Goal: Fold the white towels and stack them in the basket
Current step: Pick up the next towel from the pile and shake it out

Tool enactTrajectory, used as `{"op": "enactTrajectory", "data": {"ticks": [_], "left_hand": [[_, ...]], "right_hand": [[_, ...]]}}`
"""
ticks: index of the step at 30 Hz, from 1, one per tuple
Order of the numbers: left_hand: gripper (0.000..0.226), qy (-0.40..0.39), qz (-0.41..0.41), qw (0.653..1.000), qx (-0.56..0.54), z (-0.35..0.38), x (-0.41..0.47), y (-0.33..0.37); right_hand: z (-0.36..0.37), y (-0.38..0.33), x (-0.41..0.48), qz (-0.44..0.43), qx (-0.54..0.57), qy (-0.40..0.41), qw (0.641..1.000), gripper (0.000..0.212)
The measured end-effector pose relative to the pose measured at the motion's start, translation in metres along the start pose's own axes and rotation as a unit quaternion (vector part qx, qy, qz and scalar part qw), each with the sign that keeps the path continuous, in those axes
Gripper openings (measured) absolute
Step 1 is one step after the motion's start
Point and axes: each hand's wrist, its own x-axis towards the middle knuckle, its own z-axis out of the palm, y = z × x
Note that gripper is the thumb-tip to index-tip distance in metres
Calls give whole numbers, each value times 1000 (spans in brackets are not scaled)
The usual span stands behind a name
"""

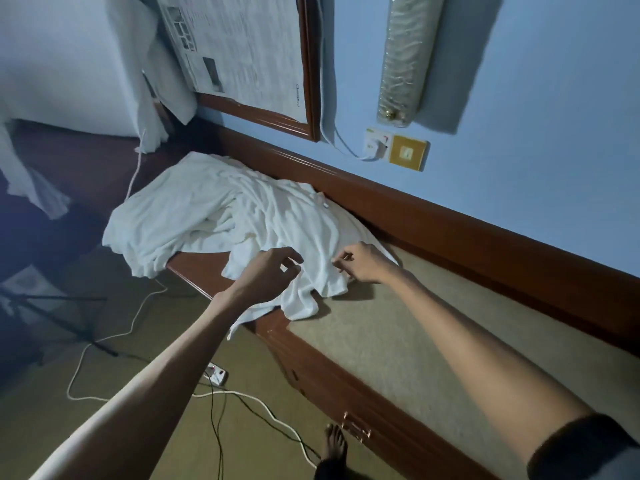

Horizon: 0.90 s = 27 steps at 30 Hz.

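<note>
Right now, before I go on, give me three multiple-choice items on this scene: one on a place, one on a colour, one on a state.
1. Where do the white cloth towels lie?
A in a basket
B on the floor
C on the brown wooden cabinet with the beige top

2. What colour is the painted wall?
A light blue
B red
C black

3. What state are the towels in?
A folded and stacked
B a loose, unfolded heap
C rolled up

Answers:
1. C, the heap rests on the cabinet top, with an edge hanging over its front.
2. A, the wall behind the cabinet is light blue.
3. B, the cloth is rumpled and no fold has been made.
</note>
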Motion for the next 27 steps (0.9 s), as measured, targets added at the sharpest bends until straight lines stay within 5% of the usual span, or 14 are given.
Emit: {"op": "enactTrajectory", "data": {"ticks": [15, 27], "left_hand": [[11, -36, -56, 998, 1, -30, 168, -92], [20, -105, -11, 994, 21, -38, 348, -180]], "right_hand": [[-2, -14, 185, 41, 9, -13, 999, 26], [18, 5, 333, 131, 7, 51, 990, 27]]}}
